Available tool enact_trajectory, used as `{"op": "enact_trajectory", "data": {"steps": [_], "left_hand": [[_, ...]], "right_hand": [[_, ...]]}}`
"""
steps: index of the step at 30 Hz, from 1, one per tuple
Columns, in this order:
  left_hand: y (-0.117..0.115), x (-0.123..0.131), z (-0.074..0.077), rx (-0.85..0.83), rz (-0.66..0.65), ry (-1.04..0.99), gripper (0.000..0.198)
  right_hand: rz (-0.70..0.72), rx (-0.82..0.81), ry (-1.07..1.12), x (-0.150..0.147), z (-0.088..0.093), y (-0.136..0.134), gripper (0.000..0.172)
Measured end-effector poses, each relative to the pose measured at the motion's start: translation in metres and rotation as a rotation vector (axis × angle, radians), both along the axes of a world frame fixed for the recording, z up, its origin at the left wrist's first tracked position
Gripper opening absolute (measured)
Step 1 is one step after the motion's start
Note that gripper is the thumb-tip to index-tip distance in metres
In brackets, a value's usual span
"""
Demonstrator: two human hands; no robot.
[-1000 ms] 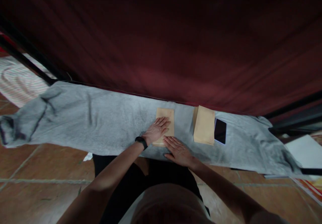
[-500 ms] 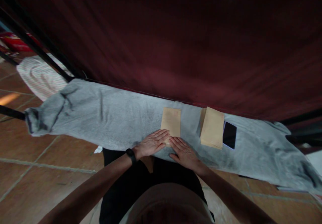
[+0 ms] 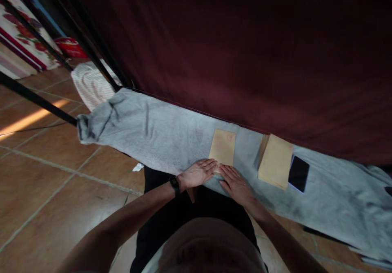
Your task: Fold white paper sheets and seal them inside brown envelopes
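A brown paper envelope (image 3: 223,146) lies flat on the grey cloth (image 3: 171,130) in front of me. My left hand (image 3: 199,172) rests on its near left corner, fingers stretched out and flat. Beside it, my right hand (image 3: 235,184) lies on the near right edge, its fingers also extended. The fingertips of both hands almost meet at the near edge, which they partly cover. To the right sits a stack of similar brown envelopes (image 3: 275,161), slightly fanned at its left side. Neither hand grips anything.
A dark phone (image 3: 298,173) lies right of the stack. Behind the cloth-covered surface hangs a dark red curtain (image 3: 214,68). Black metal bars (image 3: 36,97) and a striped cloth (image 3: 92,84) are at the left. A white scrap (image 3: 138,167) lies on the tiled floor (image 3: 61,183).
The view has swung to the left, so everything appears shifted right. Both hands stay flat on the envelope's near edge, with little movement relative to it.
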State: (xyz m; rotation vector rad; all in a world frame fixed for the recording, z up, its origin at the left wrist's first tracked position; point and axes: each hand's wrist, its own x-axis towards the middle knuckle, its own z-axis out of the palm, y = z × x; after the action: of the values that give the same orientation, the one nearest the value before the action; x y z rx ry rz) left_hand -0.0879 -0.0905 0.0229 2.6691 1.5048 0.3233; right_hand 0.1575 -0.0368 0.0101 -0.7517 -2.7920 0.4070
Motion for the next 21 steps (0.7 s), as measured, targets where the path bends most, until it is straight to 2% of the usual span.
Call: {"op": "enact_trajectory", "data": {"steps": [5, 12, 17, 21], "left_hand": [[0.000, 0.003, 0.004, -0.039, 0.014, 0.021, 0.044], [0.003, 0.005, 0.006, -0.066, 0.051, -0.146, 0.040], [0.008, 0.005, -0.001, -0.084, 0.145, -0.336, 0.034], [0.010, 0.006, -0.009, -0.063, 0.203, -0.467, 0.029]], "right_hand": [[-0.055, -0.043, 0.081, -0.006, -0.001, -0.001, 0.046], [-0.116, -0.065, 0.164, -0.013, -0.006, 0.001, 0.039], [-0.225, -0.091, 0.213, -0.023, -0.002, 0.003, 0.035], [-0.330, -0.065, 0.180, -0.031, 0.002, -0.009, 0.040]]}}
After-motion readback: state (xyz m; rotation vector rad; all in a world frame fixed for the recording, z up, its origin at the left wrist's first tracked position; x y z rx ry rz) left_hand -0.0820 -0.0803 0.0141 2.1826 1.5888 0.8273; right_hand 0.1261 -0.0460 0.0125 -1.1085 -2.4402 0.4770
